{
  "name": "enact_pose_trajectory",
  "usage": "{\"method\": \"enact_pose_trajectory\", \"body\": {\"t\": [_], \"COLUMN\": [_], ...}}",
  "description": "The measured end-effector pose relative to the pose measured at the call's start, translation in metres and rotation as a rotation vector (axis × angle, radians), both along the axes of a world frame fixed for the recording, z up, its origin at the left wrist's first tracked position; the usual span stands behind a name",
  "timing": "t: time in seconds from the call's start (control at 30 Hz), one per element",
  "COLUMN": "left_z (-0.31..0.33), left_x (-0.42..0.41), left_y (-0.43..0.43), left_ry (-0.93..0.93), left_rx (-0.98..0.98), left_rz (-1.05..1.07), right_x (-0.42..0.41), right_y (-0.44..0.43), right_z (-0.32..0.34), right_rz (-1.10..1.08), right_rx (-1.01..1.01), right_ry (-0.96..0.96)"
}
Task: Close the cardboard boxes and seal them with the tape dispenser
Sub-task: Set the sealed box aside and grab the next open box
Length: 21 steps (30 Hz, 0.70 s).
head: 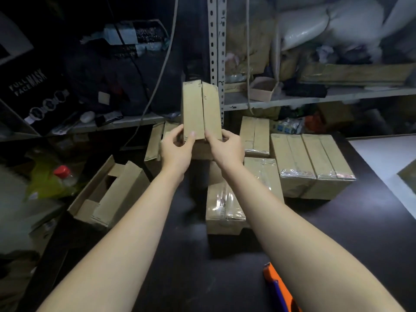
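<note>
- A closed cardboard box (pixel 201 111) was held up at the centre of the frame, above the dark table (pixel 191 266), with its two top flaps folded shut and the seam running down the middle
- The near end of that box was gripped by the left hand (pixel 177 152), the thumb laid on the left flap and the fingers curled round the left side
- The same end was gripped by the right hand (pixel 226 149), the thumb set beside the seam and the fingers curled round the right side
- The tape dispenser (pixel 275 287), orange and blue, was seen lying on the table at the bottom edge of the frame, partly hidden by the right forearm and well apart from both hands
- An open box (pixel 108 194) with raised flaps was placed at the lower left, by the table's edge
- A taped box (pixel 225 210), glossy clear tape laid along its seam, was set just below the centre
- A row of taped boxes (pixel 313 163) was stood side by side right of centre, with a further sealed box (pixel 254 136) behind them
- A flap-closed box (pixel 154 145) was partly hidden behind the left hand
- Shelving was seen across the top: a perforated metal upright (pixel 217 41), a black carton (pixel 29 86) marked "FULL FACE MASK" at the upper left, and white bags (pixel 326 25) at the upper right
- A red-capped bottle (pixel 64 174) was seen at the left edge
</note>
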<state>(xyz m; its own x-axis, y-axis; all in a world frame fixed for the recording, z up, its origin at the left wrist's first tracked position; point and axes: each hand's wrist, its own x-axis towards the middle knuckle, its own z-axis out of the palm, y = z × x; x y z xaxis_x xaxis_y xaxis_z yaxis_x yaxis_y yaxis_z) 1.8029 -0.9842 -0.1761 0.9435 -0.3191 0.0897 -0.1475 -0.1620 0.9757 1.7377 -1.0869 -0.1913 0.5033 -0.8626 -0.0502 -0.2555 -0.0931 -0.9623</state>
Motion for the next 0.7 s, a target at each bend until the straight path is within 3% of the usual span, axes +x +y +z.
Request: {"method": "enact_pose_trajectory", "body": {"t": [0.3, 0.57, 0.7], "left_z": [0.031, 0.004, -0.021], "left_x": [-0.069, -0.135, -0.167], "left_y": [0.048, 0.145, 0.208], "left_ry": [-0.104, 0.095, 0.268], "left_rx": [-0.133, -0.156, -0.122], "left_rz": [-0.017, -0.079, -0.187], "right_x": [-0.071, -0.130, -0.175], "right_y": [0.044, 0.126, 0.163], "right_z": [0.031, 0.009, -0.014], "right_rz": [0.078, 0.139, 0.230], "right_rx": [-0.009, -0.150, -0.168], "right_ry": [-0.173, 0.073, 0.099]}}
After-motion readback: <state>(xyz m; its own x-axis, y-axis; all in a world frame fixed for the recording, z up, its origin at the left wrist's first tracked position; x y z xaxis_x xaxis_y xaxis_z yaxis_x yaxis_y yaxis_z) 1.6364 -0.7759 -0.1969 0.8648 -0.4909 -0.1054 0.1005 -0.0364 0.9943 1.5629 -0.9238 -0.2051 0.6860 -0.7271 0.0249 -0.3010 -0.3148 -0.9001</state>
